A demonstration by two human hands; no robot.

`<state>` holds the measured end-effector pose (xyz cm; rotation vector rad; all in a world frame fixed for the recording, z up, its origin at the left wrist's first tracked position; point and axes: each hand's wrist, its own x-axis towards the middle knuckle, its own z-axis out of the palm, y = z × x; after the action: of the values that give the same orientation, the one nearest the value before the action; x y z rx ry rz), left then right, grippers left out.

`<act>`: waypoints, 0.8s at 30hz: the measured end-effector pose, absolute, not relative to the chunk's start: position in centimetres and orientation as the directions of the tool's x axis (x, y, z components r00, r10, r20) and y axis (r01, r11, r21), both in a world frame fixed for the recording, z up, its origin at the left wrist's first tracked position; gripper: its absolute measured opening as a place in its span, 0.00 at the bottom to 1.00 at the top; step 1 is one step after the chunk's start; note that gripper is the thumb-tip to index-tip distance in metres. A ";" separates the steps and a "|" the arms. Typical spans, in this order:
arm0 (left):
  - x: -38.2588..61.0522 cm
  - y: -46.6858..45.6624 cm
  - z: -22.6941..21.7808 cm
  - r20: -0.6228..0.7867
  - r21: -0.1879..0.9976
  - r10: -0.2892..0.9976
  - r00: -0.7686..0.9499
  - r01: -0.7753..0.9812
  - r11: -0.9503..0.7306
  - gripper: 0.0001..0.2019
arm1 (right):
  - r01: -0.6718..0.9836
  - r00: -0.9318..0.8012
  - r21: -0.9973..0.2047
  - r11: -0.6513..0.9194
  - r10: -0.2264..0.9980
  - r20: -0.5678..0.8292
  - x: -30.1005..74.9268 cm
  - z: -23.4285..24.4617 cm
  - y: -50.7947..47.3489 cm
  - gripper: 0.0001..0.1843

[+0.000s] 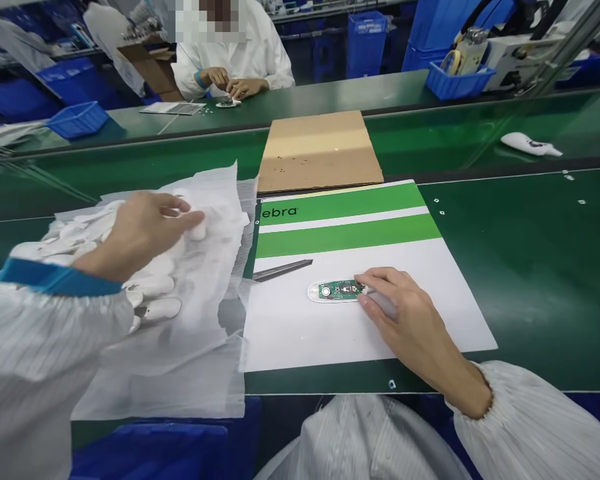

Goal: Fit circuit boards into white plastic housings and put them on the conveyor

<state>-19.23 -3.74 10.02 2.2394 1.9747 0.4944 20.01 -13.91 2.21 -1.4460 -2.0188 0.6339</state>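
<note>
My right hand (pixel 405 310) pinches the right end of a white plastic housing (pixel 313 293) between thumb and fingers. A green circuit board (pixel 340 289) lies in that housing, its right end hidden by my fingertips. The housing rests on a white sheet with green bands (pixel 305 327). Over to the left, my left hand (pixel 147 230) hovers above a pile of white plastic shells (pixel 153 285), thumb and fingers apart. One small white piece (pixel 199 230) is just below its thumb; I cannot tell whether they touch. Thin white wrapping (pixel 200 333) lies under the shells.
Metal tweezers (pixel 283 270) lie left of the housing. Behind the sheet is a cardboard piece (pixel 320 153) with small dark specks. A white device (pixel 530 145) lies at the far right. Across the bench (pixel 540 253), a co-worker in white (pixel 255 50) handles small parts near a blue basket (pixel 79 120).
</note>
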 end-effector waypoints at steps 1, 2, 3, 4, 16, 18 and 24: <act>-16.7 -4.5 10.5 0.179 0.288 0.984 0.018 0.955 -0.070 0.16 | 0.690 -0.260 -0.653 0.311 0.949 0.178 20.2 2.3 -13.9 0.17; -14.0 -5.4 10.8 0.123 0.317 0.992 0.041 0.945 -0.078 0.14 | 0.708 -0.262 -0.631 0.318 0.947 0.184 20.4 2.3 -13.9 0.17; -11.2 -6.4 10.9 0.079 0.377 0.986 0.144 0.912 -0.163 0.11 | 0.729 -0.260 -0.603 0.323 0.946 0.193 20.6 2.3 -13.8 0.17; -8.5 -7.4 10.7 0.001 0.404 0.959 0.285 0.877 -0.261 0.09 | 0.750 -0.255 -0.575 0.326 0.945 0.203 20.8 2.2 -13.7 0.16; -0.2 -11.2 5.0 0.081 0.291 0.714 0.696 0.669 -0.684 0.10 | 0.754 -0.207 -0.568 0.330 0.940 0.271 21.3 0.5 -13.7 0.13; 0.0 -11.1 5.5 0.043 0.281 0.731 0.681 0.694 -0.663 0.12 | 0.752 -0.208 -0.572 0.329 0.941 0.268 21.3 0.5 -13.7 0.13; 0.7 -10.7 6.0 -0.030 0.219 0.732 0.681 0.719 -0.660 0.12 | 0.755 -0.217 -0.571 0.323 0.944 0.248 21.2 0.8 -13.8 0.14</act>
<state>0.73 -10.66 5.97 2.6806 1.1725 0.0885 21.24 -13.76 0.76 -1.4909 -2.0386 0.4446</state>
